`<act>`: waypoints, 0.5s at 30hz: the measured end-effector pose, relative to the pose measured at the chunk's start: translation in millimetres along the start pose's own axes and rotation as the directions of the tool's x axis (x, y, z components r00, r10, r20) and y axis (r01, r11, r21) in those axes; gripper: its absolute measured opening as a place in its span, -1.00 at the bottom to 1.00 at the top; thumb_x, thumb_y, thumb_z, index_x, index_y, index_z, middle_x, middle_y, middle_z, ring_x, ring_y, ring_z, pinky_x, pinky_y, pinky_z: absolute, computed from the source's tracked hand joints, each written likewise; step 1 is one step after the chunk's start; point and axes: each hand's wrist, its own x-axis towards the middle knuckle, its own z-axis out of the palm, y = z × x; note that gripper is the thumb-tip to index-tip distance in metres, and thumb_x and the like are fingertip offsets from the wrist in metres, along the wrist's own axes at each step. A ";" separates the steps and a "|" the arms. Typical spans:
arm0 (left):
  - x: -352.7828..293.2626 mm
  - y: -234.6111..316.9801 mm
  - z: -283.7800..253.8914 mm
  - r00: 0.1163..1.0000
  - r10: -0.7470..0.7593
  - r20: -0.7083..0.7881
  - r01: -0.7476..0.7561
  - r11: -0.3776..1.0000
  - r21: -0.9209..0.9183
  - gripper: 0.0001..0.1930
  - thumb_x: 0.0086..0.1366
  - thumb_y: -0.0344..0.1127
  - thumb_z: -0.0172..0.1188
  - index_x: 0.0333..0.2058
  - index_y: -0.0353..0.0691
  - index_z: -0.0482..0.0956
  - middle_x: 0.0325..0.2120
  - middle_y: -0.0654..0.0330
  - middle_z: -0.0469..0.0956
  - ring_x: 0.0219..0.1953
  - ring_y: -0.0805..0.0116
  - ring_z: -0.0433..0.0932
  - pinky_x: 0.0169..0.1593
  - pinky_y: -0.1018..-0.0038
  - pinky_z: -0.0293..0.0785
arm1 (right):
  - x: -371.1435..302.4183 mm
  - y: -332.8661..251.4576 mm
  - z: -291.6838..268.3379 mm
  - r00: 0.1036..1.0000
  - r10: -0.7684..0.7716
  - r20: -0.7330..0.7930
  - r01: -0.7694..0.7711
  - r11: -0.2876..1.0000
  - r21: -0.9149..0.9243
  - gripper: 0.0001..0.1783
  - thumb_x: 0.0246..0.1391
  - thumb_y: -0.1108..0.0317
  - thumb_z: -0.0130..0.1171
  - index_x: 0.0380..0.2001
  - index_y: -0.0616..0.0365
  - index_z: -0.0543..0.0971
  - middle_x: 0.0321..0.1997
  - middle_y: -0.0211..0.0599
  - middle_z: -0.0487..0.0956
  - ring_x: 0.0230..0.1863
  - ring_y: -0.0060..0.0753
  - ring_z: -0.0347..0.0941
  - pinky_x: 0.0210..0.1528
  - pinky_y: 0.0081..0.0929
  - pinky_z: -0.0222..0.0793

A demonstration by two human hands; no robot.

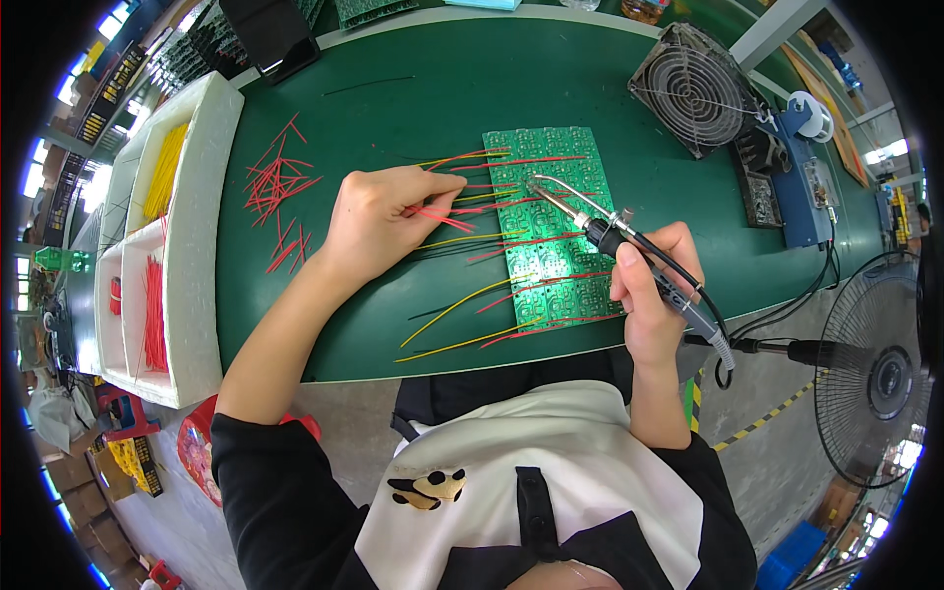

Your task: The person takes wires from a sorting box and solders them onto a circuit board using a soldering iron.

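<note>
A green panel of small circuit boards (pixel 556 258) lies on the green table in front of me. Red, yellow and black wires stick out from its left side, and several red ones lie across it. My right hand (pixel 661 290) is wrapped round a soldering iron (pixel 615 241) with a thin metal feed tube alongside. Its tip meets the upper part of the panel, near a wire end. Just left of the panel, my left hand (pixel 383 214) is closed in a pinch with several red wires (pixel 447 218) between its fingers.
Loose red wires (pixel 280 187) lie at the left. Beyond them stands a white foam box (pixel 211 197) with yellow wires (pixel 165 172) and red wires (pixel 154 315). A metal-grilled fan (pixel 693 88) and a blue machine (pixel 806 182) with a solder spool (pixel 811 118) stand far right.
</note>
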 end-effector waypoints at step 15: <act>-0.2 -2.6 -0.4 1.000 0.005 0.003 -0.005 1.000 -0.003 -0.82 -0.04 -0.57 0.19 -0.40 -0.27 0.61 -0.63 0.19 0.53 -0.70 0.54 0.39 -0.60 0.66 0.31 | 0.6 1.5 0.7 1.000 0.001 0.014 -0.001 1.000 -0.023 -0.80 -0.03 0.44 0.16 -0.52 0.20 0.33 -0.68 -0.41 0.41 -0.69 -0.75 0.27 -0.66 -0.76 0.16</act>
